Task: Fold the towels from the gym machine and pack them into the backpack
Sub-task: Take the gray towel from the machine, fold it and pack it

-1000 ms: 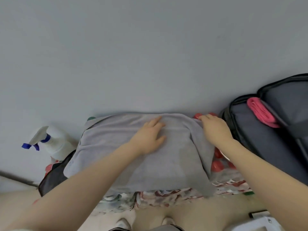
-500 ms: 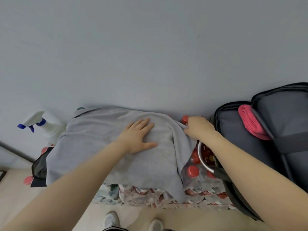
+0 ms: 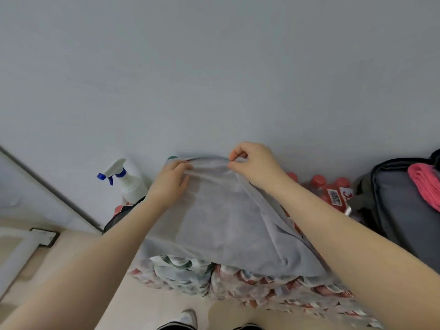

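A grey towel (image 3: 221,225) lies spread over shrink-wrapped packs of bottles against the wall. My left hand (image 3: 170,184) holds its far edge at the left, fingers curled over the cloth. My right hand (image 3: 253,163) pinches the far edge near the middle between thumb and fingers and lifts it slightly. A dark grey backpack (image 3: 400,210) stands open at the right, and a pink towel (image 3: 426,184) sits in its opening.
A white spray bottle (image 3: 129,184) with a blue trigger stands at the wall, left of the towel. Red-capped bottles (image 3: 331,189) lie between the towel and the backpack. The bottle packs (image 3: 238,284) stand on a beige floor. My feet show at the bottom edge.
My right hand moved left from the towel's right edge to the far edge and pinched it. My left hand slid from the towel's middle to the far left edge. The view shifted right.
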The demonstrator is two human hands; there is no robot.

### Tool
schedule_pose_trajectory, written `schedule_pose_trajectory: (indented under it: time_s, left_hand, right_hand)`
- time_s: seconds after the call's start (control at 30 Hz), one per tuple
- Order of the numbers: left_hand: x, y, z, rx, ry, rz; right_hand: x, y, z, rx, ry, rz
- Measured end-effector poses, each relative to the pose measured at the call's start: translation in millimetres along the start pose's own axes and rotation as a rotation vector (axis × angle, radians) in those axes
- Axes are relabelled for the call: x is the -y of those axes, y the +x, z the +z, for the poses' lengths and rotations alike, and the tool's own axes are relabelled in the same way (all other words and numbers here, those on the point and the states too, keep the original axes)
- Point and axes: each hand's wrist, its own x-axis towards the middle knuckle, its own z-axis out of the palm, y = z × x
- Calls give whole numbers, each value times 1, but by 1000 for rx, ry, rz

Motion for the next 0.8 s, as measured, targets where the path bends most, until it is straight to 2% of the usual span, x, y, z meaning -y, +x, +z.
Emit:
schedule_pose_trajectory:
  time_s: [0.17,0.3,0.4,0.57,0.8]
  left_hand:
    - [55,4,-27,-26,-166,-227]
    - [86,9,-28,135,-286,-314]
    - [100,11,-22,269,-456,-319]
    - [121,12,-15,284,-624,-332]
    - [130,17,-12,265,-403,-215]
  right_hand:
    - [43,25,61,99,178,52]
    - [58,40,105,295,254,219]
    - [54,47,124,293,112,166]
    - [49,57,140,254,-182,37]
    - [44,62,146,232,-387,-65]
